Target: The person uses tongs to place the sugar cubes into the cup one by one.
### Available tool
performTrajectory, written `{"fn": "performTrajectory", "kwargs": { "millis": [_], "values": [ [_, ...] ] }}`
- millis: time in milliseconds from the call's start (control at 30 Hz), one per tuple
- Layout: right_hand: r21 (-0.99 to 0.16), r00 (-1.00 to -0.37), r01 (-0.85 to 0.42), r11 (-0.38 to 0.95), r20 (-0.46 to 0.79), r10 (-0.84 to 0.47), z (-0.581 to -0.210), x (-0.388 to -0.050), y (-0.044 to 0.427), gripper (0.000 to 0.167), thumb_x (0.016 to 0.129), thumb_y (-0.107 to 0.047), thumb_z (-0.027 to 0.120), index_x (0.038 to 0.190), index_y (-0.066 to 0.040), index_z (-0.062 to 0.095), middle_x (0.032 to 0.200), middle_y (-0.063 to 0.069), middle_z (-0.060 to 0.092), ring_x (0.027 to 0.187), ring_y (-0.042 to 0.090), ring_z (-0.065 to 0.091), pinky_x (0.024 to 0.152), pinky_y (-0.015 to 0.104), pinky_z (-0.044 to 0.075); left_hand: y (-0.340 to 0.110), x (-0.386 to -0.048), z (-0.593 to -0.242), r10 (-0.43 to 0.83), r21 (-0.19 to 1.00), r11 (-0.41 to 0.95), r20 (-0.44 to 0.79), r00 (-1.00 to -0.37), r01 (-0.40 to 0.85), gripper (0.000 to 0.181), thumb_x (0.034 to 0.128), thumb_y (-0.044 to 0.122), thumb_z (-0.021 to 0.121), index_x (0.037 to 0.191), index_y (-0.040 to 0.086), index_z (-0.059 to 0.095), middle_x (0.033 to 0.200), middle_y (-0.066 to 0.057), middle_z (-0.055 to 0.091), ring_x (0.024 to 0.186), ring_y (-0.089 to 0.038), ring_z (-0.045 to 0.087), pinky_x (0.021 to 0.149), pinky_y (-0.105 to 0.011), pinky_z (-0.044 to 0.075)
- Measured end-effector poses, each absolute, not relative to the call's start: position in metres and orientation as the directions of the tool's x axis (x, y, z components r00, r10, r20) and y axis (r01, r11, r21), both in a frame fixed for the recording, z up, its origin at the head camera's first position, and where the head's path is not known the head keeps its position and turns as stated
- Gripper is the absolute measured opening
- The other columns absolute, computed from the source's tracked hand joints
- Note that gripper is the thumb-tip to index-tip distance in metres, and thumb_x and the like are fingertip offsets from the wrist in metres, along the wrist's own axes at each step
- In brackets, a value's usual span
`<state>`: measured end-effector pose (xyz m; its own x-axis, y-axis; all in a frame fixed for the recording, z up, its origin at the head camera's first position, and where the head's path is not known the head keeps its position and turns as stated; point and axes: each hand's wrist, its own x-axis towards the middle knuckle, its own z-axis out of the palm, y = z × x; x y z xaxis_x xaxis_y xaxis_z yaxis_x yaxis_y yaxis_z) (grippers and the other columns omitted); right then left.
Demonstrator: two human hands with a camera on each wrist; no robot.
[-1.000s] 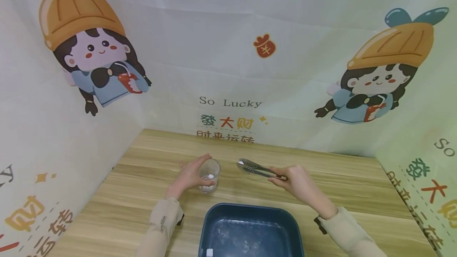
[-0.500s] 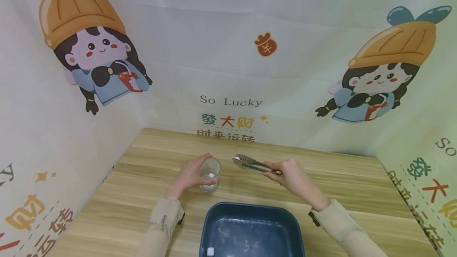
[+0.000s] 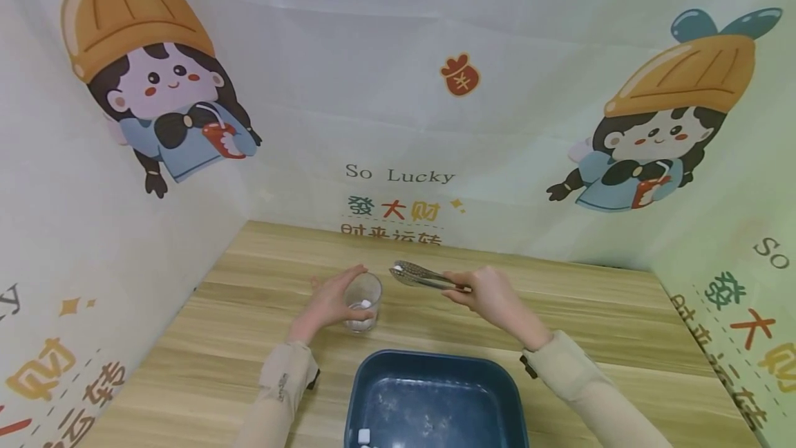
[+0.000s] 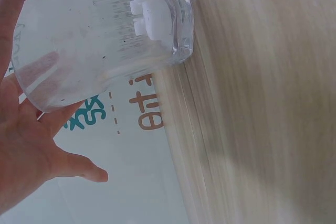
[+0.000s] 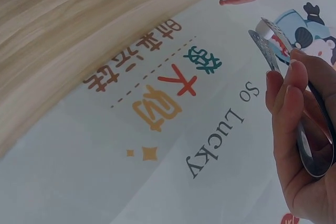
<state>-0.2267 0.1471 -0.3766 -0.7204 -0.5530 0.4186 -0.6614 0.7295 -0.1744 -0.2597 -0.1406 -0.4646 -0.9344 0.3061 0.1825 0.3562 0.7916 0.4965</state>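
My left hand [image 3: 326,306] holds a clear drinking glass [image 3: 363,287], its fingers and thumb round the sides. Several white cubes [image 4: 157,19] lie at the bottom of the glass, which stands upright on the table. A pair of metal tongs [image 3: 425,275] with perforated tips is in my right hand [image 3: 497,299], raised just right of the glass. Between the tong tips sits a white cube [image 5: 263,30], seen best in the right wrist view. In the left wrist view one finger sticks out apart from the glass.
A dark blue rectangular basin [image 3: 435,358] stands in front of the glass, with white cubes [image 3: 364,436] at its lower left. The wood-grain table [image 3: 249,337] ends at a printed cloth backdrop [image 3: 398,123] on the back and sides.
My right hand has moved left and slightly farther back, bringing the tongs and the gripped cube nearer the glass. My left hand and the glass have stayed in place.
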Motion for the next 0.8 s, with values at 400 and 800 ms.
{"fn": "performTrajectory", "kwargs": {
  "millis": [400, 800],
  "values": [
    [-0.185, -0.707, -0.682, 0.707, 0.416, -0.572, -0.375, -0.233, 0.127, 0.028, 0.078, -0.023, 0.067, 0.101, -0.007, 0.068, 0.080, 0.008, 0.071, 0.054, 0.008, 0.062, 0.043, 0.010, 0.036, -0.142, -0.260, -0.465, 0.305, 0.496, 0.793, 0.177, -0.936, 0.353, 0.086, 0.0604, 0.044, 0.077, 0.133, 0.014, 0.040, 0.140, -0.010, 0.040, 0.123, -0.034, 0.042, 0.091, -0.077, 0.002],
    [-0.197, -0.712, -0.687, 0.700, 0.374, -0.594, -0.379, -0.240, 0.116, 0.028, 0.079, -0.023, 0.066, 0.102, -0.008, 0.068, 0.084, 0.007, 0.071, 0.058, 0.008, 0.064, 0.046, 0.011, 0.041, -0.142, -0.261, -0.466, 0.303, 0.488, 0.801, 0.169, -0.938, 0.347, 0.087, 0.0599, 0.044, 0.077, 0.133, 0.016, 0.040, 0.139, -0.011, 0.040, 0.123, -0.035, 0.042, 0.091, -0.077, 0.003]
  ]
}}
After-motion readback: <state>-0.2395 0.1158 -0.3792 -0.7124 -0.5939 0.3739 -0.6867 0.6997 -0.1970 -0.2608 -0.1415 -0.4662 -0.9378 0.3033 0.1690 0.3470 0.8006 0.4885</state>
